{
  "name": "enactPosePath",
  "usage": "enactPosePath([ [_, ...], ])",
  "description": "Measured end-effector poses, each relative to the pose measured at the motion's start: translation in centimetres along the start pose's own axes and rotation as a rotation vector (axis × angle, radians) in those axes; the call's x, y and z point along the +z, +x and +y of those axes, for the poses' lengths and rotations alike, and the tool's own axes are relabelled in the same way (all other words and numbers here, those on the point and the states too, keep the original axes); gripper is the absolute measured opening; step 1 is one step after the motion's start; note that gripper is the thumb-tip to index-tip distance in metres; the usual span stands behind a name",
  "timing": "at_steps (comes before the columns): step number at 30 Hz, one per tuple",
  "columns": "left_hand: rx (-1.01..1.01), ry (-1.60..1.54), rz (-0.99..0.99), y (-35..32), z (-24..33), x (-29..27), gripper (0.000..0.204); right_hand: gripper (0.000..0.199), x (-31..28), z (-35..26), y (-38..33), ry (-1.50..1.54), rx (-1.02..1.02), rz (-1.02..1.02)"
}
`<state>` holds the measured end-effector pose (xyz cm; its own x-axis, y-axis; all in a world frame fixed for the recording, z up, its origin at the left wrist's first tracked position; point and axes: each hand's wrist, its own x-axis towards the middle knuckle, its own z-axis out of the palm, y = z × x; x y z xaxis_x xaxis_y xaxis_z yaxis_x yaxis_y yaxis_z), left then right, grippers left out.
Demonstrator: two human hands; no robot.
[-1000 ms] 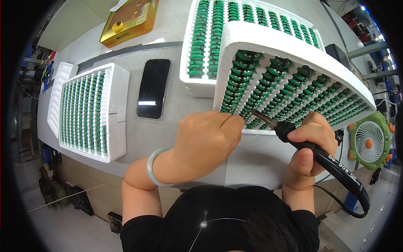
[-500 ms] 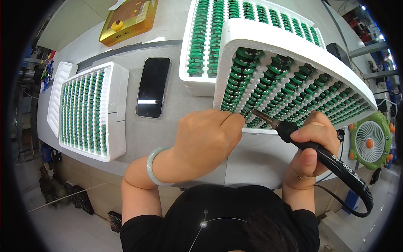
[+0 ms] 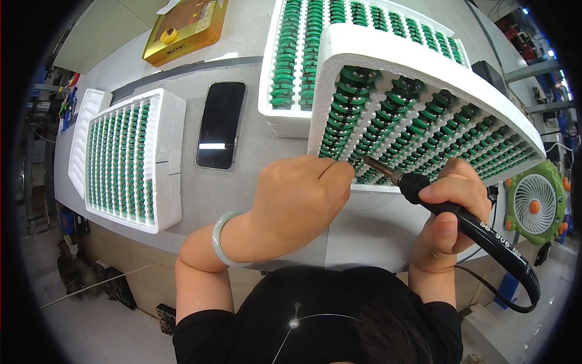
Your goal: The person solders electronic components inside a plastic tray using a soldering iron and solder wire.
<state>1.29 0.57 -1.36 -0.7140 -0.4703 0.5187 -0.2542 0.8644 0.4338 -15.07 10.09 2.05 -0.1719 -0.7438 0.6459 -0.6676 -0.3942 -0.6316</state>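
Observation:
A white foam tray (image 3: 418,57) stands tilted in front of me, its rows packed with green circuit boards (image 3: 345,112). In my right hand (image 3: 456,197) is a black soldering iron (image 3: 500,247), the fingers wrapped round its handle. Its metal tip points left, among the boards in the tray's lower left part; whether it touches one I cannot tell. My left hand (image 3: 306,197) is closed, knuckles up, at the tray's lower left edge close to the tip. Its fingertips are hidden, so what they pinch cannot be made out. A pale bangle circles the left wrist.
Behind the tilted tray lies another foam tray (image 3: 285,125) of green boards. To the left are a black phone (image 3: 221,124) and a smaller board-filled tray (image 3: 170,151). A yellow box (image 3: 203,33) sits at the back left, a green fan (image 3: 535,203) at the right.
Almost nothing differs. The soldering iron's tip has shifted very slightly up and left; both hands keep nearly the same place.

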Motion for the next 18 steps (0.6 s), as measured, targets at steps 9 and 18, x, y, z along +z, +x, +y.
enactPosePath([
  [9,-0.099,-0.038,-0.179,0.1,1.2,-1.8,0.013,0.045,-1.9,0.3,-0.4,0.037,-0.037,0.138],
  [18,0.015,-0.062,-0.056,-0.3,1.3,0.2,0.012,0.04,-2.3,0.2,-0.3,0.024,-0.016,0.073],
])
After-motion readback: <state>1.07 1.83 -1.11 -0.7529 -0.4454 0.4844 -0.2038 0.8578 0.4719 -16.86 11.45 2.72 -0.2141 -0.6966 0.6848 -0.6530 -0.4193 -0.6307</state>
